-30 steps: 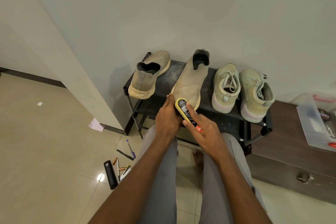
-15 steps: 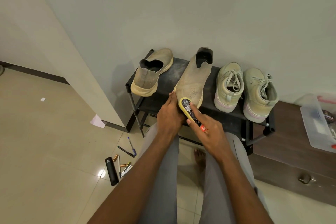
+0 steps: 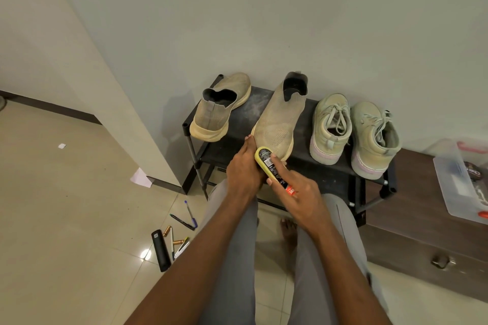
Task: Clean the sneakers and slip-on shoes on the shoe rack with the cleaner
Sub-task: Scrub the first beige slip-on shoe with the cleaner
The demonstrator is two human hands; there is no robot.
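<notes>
Four shoes are sitting on top of the black shoe rack against the wall. To its right a dark wooden cabinet is carrying a clear plastic box. On the rack, going by size, the pair of pale green sneakers is standing at the right end, laces up, the two touching side by side. The middle slip-on shoe is lying with its toe toward the person and its opening toward the wall; the other slip-on shoe is sitting at the left end, heel toward the person, well apart from the first.

The person is sitting in front of the rack in grey trousers, both arms reaching forward. The left hand is holding the toe of the middle slip-on, fingers lying along its left edge. The right hand is gripping the cleaner, a yellow applicator with a black label and red end, forefinger stretched along its top; its yellow tip is pressing against the slip-on's toe, beside the left hand.

On the tiled floor at the left, a black remote, some pens and batteries are lying scattered.
</notes>
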